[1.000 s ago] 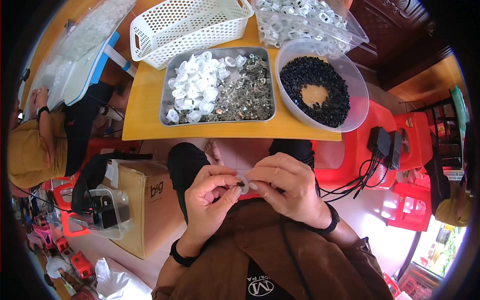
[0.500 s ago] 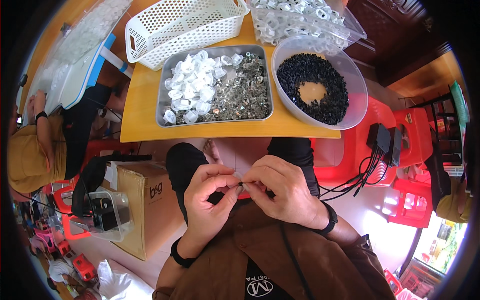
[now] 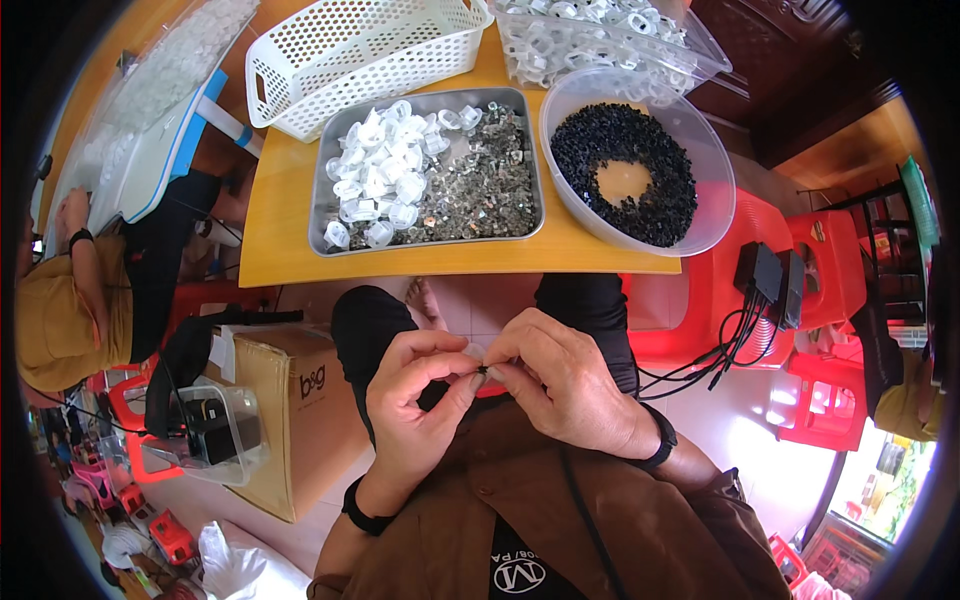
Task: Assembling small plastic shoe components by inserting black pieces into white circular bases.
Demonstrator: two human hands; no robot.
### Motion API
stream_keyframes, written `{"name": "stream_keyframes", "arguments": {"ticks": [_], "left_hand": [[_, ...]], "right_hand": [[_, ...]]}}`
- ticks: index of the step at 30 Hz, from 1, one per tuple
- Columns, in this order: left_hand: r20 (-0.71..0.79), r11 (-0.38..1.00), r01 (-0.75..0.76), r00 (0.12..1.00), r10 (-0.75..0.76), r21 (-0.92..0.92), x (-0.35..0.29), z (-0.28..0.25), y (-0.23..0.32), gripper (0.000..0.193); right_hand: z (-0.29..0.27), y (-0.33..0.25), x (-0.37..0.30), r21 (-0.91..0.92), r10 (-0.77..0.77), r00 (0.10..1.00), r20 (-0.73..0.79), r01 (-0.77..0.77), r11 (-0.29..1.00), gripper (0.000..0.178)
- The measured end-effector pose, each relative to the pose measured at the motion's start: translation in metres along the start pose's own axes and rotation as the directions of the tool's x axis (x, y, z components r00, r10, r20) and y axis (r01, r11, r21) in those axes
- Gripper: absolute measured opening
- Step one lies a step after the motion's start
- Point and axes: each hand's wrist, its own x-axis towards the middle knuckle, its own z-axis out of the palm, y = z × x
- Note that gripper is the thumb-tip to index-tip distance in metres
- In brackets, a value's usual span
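Observation:
My left hand [image 3: 420,400] and my right hand [image 3: 565,385] meet fingertip to fingertip above my lap, both closed in a pinch. Between them is a whitish translucent plastic piece [image 3: 474,351], mostly covered by the fingers. A tiny black part [image 3: 482,370] shows just below it, at the tips of both thumbs. Beyond the hands, on the table, a metal tray [image 3: 430,247] holds a heap of translucent plastic caps [image 3: 385,165] and many small greyish bits [image 3: 485,190]. To its right stands a round clear bowl [image 3: 718,215] with small black parts [image 3: 660,160].
A white perforated basket [image 3: 370,70] and a clear bin of translucent rings [image 3: 610,50] stand at the back of the wooden table [image 3: 285,235]. A cardboard box [image 3: 310,410] is at left, red stools [image 3: 820,400] at right. Another person [image 3: 75,310] sits at far left.
The fingers have shifted only slightly around the pieces, and the black part shows a little more. The view has tilted very slightly; the table things stay where they were.

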Motion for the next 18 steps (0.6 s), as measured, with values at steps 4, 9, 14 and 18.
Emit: {"name": "stream_keyframes", "arguments": {"ticks": [4, 9, 14, 18], "left_hand": [[-0.025, 0.978, 0.059, 0.998, -0.065, -0.2, -0.0013, 0.0016, 0.0021, 0.031], [0.061, 0.842, 0.214, 0.975, -0.212, -0.495, -0.0069, -0.0054, -0.0042, 0.042], [0.097, 0.843, 0.214, 0.977, -0.192, -0.493, -0.0069, -0.0062, -0.0056, 0.041], [0.091, 0.848, 0.214, 0.977, -0.195, -0.485, -0.0057, -0.005, -0.0034, 0.04]], "right_hand": [[-0.0029, -0.0018, -0.0003, 0.109, 0.037, 0.999, -0.027, -0.033, 0.993, 0.015], [-0.0088, -0.0045, -0.0003, 0.134, 0.134, 0.991, -0.023, -0.13, 0.982, 0.015], [-0.0029, -0.0012, -0.0009, 0.097, 0.038, 0.997, -0.07, -0.031, 0.995, 0.017], [-0.0019, -0.0015, 0.0036, 0.015, -0.075, 0.992, -0.102, 0.077, 0.997, 0.017]]}}
